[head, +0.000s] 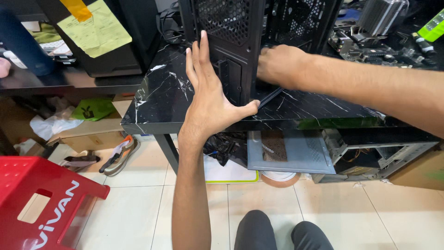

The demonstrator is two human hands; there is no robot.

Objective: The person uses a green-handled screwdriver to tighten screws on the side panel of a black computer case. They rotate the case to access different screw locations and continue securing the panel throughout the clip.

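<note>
Grip: flat and open on my left hand [208, 95], palm pressed against the near face of the black computer case [236, 51], fingers up, thumb stretched along its bottom edge; I hold nothing in it.
Far left: a red plastic stool [44, 196] on the tiled floor [138, 208], with shoes [121, 155] and cardboard behind it under the table.
Case: it stands upright on the black marble-patterned table [162, 99], its perforated panel above my fingers.
Right hand: my right hand [277, 65] reaches in past the case's edge, knuckles toward me; the fingers are hidden behind the panel, so I cannot tell whether they close on anything.
Below the table: a grey metal side panel [289, 153] and another open case [384, 155] lie on the floor, just beside each other.
Far right: a motherboard with a cooler [379, 32] sits on the table, well apart from my hands.
Bottom: my knees [282, 234] show at the frame's edge.
</note>
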